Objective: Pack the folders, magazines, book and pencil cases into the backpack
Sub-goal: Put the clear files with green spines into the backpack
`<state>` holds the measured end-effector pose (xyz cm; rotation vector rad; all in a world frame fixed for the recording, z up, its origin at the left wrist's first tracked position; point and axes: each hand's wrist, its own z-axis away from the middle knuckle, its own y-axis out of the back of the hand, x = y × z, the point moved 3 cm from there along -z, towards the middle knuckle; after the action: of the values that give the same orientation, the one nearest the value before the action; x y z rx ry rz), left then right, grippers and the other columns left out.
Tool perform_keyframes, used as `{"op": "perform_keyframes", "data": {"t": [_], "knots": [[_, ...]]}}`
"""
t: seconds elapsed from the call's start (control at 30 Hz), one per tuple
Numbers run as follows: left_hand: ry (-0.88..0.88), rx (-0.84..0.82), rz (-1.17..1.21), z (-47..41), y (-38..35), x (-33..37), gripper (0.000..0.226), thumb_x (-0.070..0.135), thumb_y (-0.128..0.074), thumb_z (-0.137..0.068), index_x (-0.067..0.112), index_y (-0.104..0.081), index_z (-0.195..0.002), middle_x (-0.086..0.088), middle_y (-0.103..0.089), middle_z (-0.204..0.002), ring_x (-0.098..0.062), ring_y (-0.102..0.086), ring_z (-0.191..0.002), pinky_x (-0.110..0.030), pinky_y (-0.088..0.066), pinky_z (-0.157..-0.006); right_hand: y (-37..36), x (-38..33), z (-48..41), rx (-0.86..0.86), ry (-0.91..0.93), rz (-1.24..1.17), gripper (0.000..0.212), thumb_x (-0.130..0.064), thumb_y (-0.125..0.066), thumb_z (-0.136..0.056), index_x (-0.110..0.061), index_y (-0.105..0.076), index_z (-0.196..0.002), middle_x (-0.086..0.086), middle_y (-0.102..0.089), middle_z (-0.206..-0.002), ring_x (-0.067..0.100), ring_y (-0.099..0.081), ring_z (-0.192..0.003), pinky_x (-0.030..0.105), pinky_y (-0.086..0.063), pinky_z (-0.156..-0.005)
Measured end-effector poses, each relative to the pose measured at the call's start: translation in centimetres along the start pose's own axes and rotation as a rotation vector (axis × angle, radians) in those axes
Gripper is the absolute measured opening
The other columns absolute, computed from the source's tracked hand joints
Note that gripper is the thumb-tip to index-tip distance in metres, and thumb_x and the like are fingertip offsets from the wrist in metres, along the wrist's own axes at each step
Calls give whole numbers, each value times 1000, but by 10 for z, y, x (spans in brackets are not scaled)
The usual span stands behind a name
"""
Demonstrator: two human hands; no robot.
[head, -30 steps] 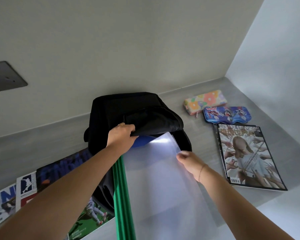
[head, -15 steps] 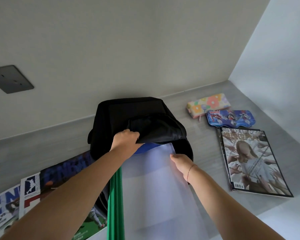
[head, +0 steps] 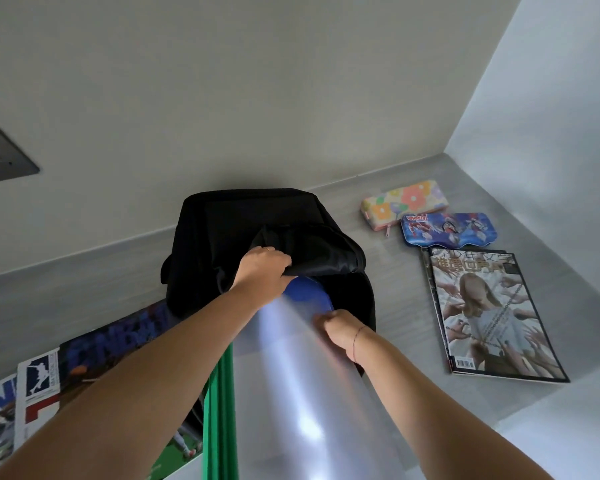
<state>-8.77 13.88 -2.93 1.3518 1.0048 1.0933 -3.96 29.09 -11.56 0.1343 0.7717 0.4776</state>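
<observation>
Right hand [head: 340, 332] pinches glossy folder [head: 302, 393] — limp black backpack [head: 243, 223].

A single wide-angle camera is worn on the person's head. It faces forward and steeply down onto the grey surface [head: 395, 292], towards the far wall [head: 257, 98]. The backpack [head: 243, 230] is at frame centre, within arm's reach. The side wall [head: 551, 116] bounds the view at right. Both forearms enter from the near edge.

Backpack [head: 236, 230] mouth centre frame filled by translucent folder [head: 302, 375]; bare counter [head: 402, 299] strip free right of it, magazine [head: 489, 317] beyond.
</observation>
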Motion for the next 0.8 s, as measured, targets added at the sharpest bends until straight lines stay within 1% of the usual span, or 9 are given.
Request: {"op": "perform_keyframes", "data": {"t": [0.07, 0.13, 0.2, 0.27, 0.37, 0.6, 0.67, 0.73, 0.8], "knots": [[-5, 4, 3, 2, 0, 0, 26, 35, -52, -92, 14, -66, -100, -5, -66, -101, -24, -55, -101, -25, -34, -80, 0, -5, -2, 26, 10, 56, 37, -27, -43, -98, -3, -58, -121, 9, -54, -97, 17, -50, -90, 22, -36, -76], [10, 4, 12, 4, -3, -4, 27, 36, -51, -92, 14, -66, -99, -4, -65, -99, -23, -55, -99, -26, -35, -80, 9, -11, -7, 108, 34, 8, 36, -26, -45, -97, 1, -61, -114, 10, -54, -92, 19, -50, -86, 24, -36, -74], [22, -5, 18, 5, -5, -6, 30, 40, -51, -92, 15, -66, -99, -4, -65, -98, -23, -56, -98, -27, -38, -80, 16, -17, -10, 163, 29, -32, 31, -26, -48, -95, 0, -64, -89, 8, -56, -77, 21, -51, -77, 24, -38, -68], [29, -9, 8, 5, -5, -7, 32, 44, -50, -92, 16, -66, -100, -3, -66, -98, -22, -56, -98, -27, -39, -80, 22, -21, -11, 232, 11, -70, 37, -27, -54, -92, -7, -52, -61, 5, -50, -60, 22, -48, -59, 24, -37, -55], [21, 5, 16, 8, -6, -8, 34, 45, -50, -92, 18, -65, -105, -1, -65, -102, -21, -53, -102, -26, -38, -86, 30, -23, -8, 326, 53, -68, 50, -28, -60, -89, -13, -35, -49, 2, -37, -49, 17, -33, -45, 25, -30, -50], [7, 57, 51, 41, -25, -38, 39, 44, -68, -79, 17, -67, -107, 0, -66, -99, -22, -60, -98, -34, -34, -99, 43, 17, 47, 109, 215, -18, 55, -23, -72, -78, -24, -24, -53, -14, -26, -42, 3, -24, -39, 16, -18, -39], [19, 58, 31, 48, -23, -43, 39, 44, -69, -79, 17, -67, -106, 0, -66, -99, -23, -61, -97, -34, -34, -99, 44, 39, 56, 0, 168, -89, 45, -20, -75, -77, -21, -37, -51, -12, -37, -44, 5, -34, -40, 14, -26, -40], [67, -1, 61, 49, -21, -45, 36, 44, -61, -86, 18, -65, -111, 2, -65, -106, -23, -56, -104, -30, -32, -99, 39, 55, 63, -55, 82, -167, 19, -16, -75, -76, -11, -62, -65, 0, -59, -59, 13, -54, -54, 17, -42, -55], [105, -61, 118, 46, -19, -48, 32, 40, -56, -90, 17, -65, -110, 3, -64, -106, -25, -50, -107, -28, -36, -94, 33, 62, 61, -19, 36, -220, 15, -11, -74, -77, -7, -62, -70, 8, -57, -63, 17, -52, -58, 22, -41, -60]]}}
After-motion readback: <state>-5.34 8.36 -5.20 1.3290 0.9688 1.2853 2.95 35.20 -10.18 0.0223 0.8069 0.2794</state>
